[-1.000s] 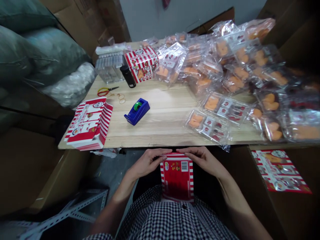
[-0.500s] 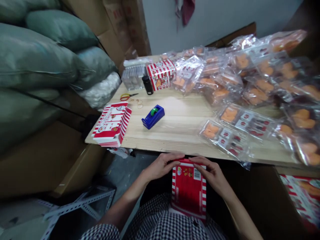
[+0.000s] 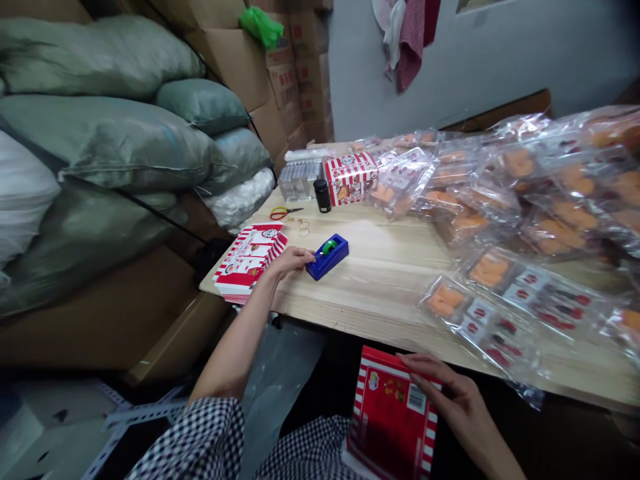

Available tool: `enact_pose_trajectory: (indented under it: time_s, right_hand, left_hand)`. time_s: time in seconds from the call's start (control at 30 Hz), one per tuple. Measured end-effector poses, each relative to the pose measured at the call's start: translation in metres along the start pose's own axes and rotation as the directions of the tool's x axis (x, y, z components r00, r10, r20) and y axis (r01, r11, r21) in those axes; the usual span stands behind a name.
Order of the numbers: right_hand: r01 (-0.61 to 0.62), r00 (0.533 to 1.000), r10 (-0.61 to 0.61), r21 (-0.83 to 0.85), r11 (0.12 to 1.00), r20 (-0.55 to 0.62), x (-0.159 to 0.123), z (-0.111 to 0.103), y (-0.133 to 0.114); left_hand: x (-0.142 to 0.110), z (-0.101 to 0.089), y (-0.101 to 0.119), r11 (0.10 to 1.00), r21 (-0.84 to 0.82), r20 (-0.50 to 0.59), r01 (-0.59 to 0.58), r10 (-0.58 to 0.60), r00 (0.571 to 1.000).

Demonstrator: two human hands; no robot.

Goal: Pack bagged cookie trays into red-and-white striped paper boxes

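My left hand (image 3: 294, 260) reaches onto the table, its fingers pinched at the cutter end of a blue tape dispenser (image 3: 327, 259) that carries a green-cored roll of tape (image 3: 329, 247). The clear strip itself is too fine to make out between the fingertips. At my lap, my right hand (image 3: 445, 387) grips the upper right edge of a red box (image 3: 393, 417) with striped white sides and a barcode. Thumb and fingers lie along its top edge, and the box leans against my checked clothing.
Flattened striped cartons (image 3: 250, 260) lie stacked at the table's left edge. Scissors (image 3: 285, 213), a black bottle (image 3: 323, 196) and an upright striped box (image 3: 353, 179) stand behind. Clear toy packs (image 3: 487, 320) spread over the right side of the wooden table (image 3: 380, 280). Sacks (image 3: 125, 143) pile up left.
My left hand has let go of the red box and moved up and left to the tape dispenser. My right hand stays on the box, and the view has shifted.
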State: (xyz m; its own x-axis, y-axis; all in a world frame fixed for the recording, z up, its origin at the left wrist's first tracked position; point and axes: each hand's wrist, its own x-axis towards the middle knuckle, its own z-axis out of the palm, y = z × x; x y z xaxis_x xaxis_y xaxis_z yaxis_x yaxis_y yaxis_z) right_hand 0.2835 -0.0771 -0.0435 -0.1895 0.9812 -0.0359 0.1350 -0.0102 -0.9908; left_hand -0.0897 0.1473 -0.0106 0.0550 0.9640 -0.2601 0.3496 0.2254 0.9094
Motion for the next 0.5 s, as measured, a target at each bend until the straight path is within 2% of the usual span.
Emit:
enact_pose_trajectory:
  time_s: [0.1, 0.17, 0.33, 0.5]
  right_hand:
    - [0.009, 1.0, -0.009, -0.016, 1.0, -0.013, -0.002, -0.002, 0.0]
    - [0.021, 1.0, -0.021, -0.032, 0.999, -0.016, -0.004, -0.003, 0.001]
    - [0.046, 0.994, -0.056, -0.1, 0.994, -0.099, -0.008, -0.009, 0.0]
    - [-0.048, 0.961, 0.027, -0.072, 0.996, -0.274, -0.015, -0.024, -0.003]
  left_hand:
    - [-0.003, -0.003, 0.002, 0.993, -0.116, 0.054, 0.019, -0.013, 0.998]
    - [-0.006, -0.002, -0.001, 0.979, -0.205, 0.048, 0.006, 0.003, 0.999]
    - [-0.018, 0.005, -0.027, 0.93, -0.354, -0.08, -0.103, 0.079, 0.994]
    - [-0.027, 0.019, -0.059, 0.919, -0.337, -0.185, -0.206, 0.15, 0.971]
